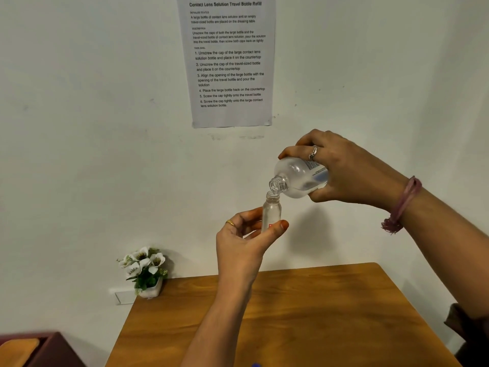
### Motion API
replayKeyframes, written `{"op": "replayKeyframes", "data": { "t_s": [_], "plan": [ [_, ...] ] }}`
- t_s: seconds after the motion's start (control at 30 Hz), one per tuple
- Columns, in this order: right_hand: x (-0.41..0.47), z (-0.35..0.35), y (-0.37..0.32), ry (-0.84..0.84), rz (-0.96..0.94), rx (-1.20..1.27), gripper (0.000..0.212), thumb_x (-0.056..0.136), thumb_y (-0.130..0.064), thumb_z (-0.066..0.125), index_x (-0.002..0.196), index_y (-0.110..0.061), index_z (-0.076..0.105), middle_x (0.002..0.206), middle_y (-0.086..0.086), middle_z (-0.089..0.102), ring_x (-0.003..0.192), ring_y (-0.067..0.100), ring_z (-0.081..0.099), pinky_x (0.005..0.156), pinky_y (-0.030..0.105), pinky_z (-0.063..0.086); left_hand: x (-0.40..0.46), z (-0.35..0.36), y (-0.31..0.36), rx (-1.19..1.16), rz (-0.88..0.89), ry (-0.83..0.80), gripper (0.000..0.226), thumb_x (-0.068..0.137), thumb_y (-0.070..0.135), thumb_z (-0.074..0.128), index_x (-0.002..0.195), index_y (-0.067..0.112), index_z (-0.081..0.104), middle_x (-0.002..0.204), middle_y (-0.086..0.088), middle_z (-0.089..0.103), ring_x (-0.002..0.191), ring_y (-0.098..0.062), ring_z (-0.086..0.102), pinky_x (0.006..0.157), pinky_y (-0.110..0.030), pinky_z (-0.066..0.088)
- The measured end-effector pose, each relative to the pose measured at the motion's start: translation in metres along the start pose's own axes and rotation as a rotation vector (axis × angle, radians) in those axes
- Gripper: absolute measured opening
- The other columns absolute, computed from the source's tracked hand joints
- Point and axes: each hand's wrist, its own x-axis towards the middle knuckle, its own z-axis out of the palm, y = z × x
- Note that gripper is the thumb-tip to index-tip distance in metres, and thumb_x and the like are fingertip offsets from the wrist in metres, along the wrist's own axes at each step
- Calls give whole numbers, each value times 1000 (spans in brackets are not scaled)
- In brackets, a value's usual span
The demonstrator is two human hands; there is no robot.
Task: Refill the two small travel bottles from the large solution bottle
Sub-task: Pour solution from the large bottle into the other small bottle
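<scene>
My left hand (244, 239) holds a small clear travel bottle (271, 211) upright in the air, uncapped, gripped near its base between thumb and fingers. My right hand (341, 170) grips the large clear solution bottle (299, 178), tipped down to the left. Its open neck rests right at the small bottle's mouth. Both bottles are well above the wooden table (304, 313). A second small bottle and the caps are not in view.
A pot of white artificial flowers (144, 271) stands at the table's back left corner against the wall. A printed instruction sheet (227, 59) hangs on the wall. A dark red piece of furniture (39, 350) is at the lower left.
</scene>
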Motion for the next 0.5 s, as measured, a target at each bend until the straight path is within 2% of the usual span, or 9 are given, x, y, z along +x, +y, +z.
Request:
{"op": "replayKeyframes", "data": {
  "t_s": [0.5],
  "plan": [
    [-2,2,1,-30,11,-3,77,64,-19,80,133,-28,47,120,1,52,104,19,47,83,26,39,-1,0,-5,-7,6,-4,39,62,18,87,97,18,70,94,-1,73,82,-5,68,64,-11,52]
  ]
}}
